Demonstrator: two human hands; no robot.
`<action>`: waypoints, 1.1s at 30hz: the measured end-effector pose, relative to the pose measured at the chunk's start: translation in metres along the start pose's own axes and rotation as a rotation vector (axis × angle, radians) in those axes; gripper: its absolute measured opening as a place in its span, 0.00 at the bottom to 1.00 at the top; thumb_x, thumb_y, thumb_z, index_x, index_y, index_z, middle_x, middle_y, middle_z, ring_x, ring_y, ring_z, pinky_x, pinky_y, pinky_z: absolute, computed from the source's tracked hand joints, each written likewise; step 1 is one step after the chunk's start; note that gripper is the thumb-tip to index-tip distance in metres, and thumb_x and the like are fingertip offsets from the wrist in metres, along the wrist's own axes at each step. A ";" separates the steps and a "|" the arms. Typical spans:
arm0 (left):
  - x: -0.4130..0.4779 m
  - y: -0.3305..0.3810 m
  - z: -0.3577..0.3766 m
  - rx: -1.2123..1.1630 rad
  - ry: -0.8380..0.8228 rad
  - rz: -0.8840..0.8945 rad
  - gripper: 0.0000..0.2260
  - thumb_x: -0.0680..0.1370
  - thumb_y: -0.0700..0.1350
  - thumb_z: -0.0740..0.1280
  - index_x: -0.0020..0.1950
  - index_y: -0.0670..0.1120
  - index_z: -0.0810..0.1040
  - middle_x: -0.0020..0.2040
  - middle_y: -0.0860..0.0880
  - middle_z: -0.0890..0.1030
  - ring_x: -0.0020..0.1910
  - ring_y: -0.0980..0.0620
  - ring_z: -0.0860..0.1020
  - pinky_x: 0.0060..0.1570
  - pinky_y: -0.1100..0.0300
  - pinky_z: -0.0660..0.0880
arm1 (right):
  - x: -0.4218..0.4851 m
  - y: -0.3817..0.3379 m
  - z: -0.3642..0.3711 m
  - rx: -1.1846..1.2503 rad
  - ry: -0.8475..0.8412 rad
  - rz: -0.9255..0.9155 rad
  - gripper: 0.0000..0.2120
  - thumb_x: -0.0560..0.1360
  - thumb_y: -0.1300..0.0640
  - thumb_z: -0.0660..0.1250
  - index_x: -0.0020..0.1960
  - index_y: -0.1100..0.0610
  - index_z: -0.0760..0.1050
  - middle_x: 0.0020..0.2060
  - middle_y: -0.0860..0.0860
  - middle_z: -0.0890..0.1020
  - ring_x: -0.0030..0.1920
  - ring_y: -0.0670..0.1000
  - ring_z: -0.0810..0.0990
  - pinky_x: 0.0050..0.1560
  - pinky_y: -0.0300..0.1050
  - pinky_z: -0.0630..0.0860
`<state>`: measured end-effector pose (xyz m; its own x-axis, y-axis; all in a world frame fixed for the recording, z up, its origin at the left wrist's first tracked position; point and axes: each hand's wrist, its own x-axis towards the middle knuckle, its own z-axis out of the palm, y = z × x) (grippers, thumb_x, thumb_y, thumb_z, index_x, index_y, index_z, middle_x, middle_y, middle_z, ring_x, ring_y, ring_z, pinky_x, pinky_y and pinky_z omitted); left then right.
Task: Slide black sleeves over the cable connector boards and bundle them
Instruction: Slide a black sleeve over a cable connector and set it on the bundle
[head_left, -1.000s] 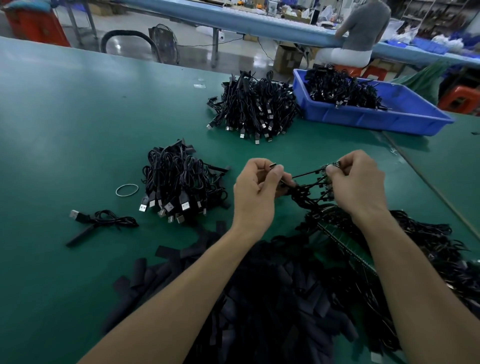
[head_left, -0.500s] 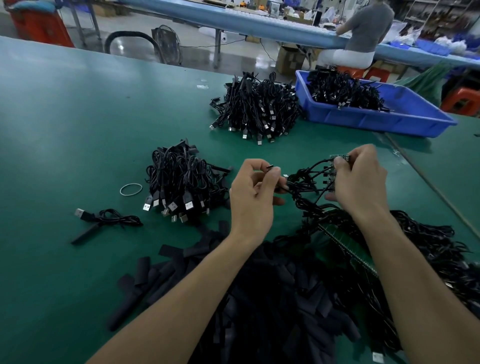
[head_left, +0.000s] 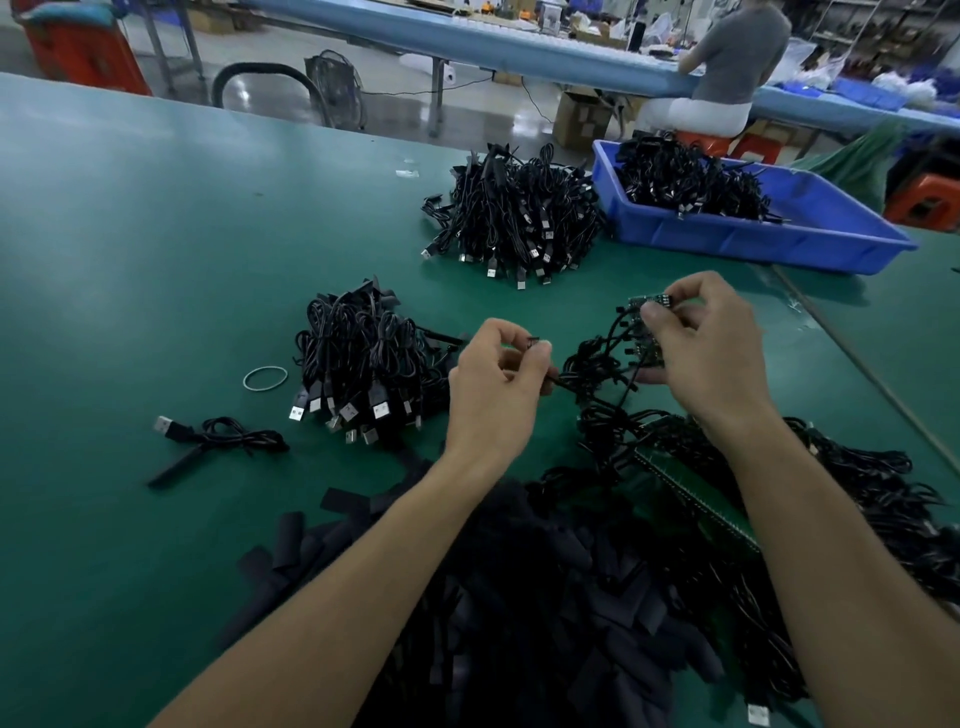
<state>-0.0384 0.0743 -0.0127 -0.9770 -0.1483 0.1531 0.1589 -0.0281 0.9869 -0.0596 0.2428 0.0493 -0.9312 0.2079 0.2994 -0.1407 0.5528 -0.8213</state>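
My left hand (head_left: 496, 387) has its fingers (head_left: 537, 356) pinching what looks like a short black tube sleeve (head_left: 533, 342). My right hand (head_left: 709, 353) pinches a small dark connector board (head_left: 650, 300) at the end of thin black cables (head_left: 597, 358). Both are lifted above the green table (head_left: 156, 234) and apart from each other. I would turn the sleeve's mouth square to the board's end, then feed it on straight, minding slack loops that could snag.

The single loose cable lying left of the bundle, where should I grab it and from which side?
Probably the USB plug: it sticks out left from the coil of the loose cable, flat on the table with nothing against it. Come from above on the left and pinch its long sides; the coil looks limp and looped.
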 end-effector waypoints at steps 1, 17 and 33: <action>0.003 -0.002 -0.004 0.065 -0.048 -0.037 0.06 0.81 0.45 0.68 0.45 0.51 0.74 0.38 0.52 0.85 0.39 0.53 0.84 0.38 0.59 0.79 | 0.000 -0.005 0.003 0.045 0.006 -0.022 0.11 0.81 0.57 0.66 0.44 0.46 0.69 0.49 0.54 0.80 0.47 0.51 0.82 0.35 0.47 0.84; -0.003 0.019 -0.023 0.096 0.277 0.307 0.02 0.83 0.45 0.65 0.53 0.48 0.72 0.46 0.53 0.74 0.43 0.61 0.74 0.43 0.65 0.73 | -0.007 -0.067 0.007 0.474 -0.076 -0.360 0.08 0.81 0.63 0.64 0.52 0.50 0.70 0.43 0.60 0.79 0.39 0.51 0.83 0.33 0.48 0.83; 0.017 0.051 -0.048 0.077 0.041 0.359 0.01 0.81 0.45 0.69 0.52 0.51 0.79 0.43 0.50 0.85 0.38 0.54 0.84 0.42 0.54 0.82 | -0.011 -0.066 0.021 0.085 -0.322 -0.358 0.15 0.81 0.57 0.66 0.64 0.42 0.74 0.49 0.43 0.79 0.49 0.43 0.81 0.48 0.40 0.82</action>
<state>-0.0403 0.0225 0.0374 -0.8543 -0.1748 0.4895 0.4778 0.1071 0.8719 -0.0475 0.1872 0.0896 -0.8739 -0.2514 0.4160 -0.4859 0.4735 -0.7346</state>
